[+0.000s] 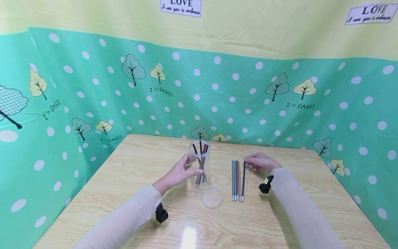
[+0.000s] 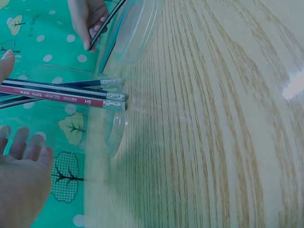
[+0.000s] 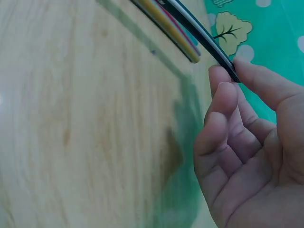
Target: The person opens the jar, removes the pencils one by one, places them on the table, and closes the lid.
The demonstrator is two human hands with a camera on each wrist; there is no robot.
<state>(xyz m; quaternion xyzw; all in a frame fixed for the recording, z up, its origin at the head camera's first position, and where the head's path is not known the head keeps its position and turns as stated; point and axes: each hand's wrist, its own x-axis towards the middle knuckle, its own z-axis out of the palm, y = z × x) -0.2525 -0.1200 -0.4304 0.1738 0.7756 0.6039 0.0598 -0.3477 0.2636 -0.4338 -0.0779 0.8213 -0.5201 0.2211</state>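
A clear jar (image 1: 208,151) stands upright on the table with several pencils (image 2: 61,94) leaning inside it, eraser ends down. My left hand (image 1: 178,172) holds the jar from its left side, thumb and fingers spread round the wall. To the right, several pencils (image 1: 235,180) in teal, red and yellowish tones lie side by side. Beside that row, my right hand (image 1: 260,161) pinches a black pencil (image 3: 202,35) at its far end between thumb and fingertips. In the head view the eraser end of this black pencil points toward me; whether it touches the table I cannot tell.
A round clear lid (image 1: 212,197) lies on the wooden table (image 1: 133,162) in front of the jar. A green and yellow patterned curtain (image 1: 230,86) hangs behind the table and along its left side. Small black cameras are strapped at both wrists.
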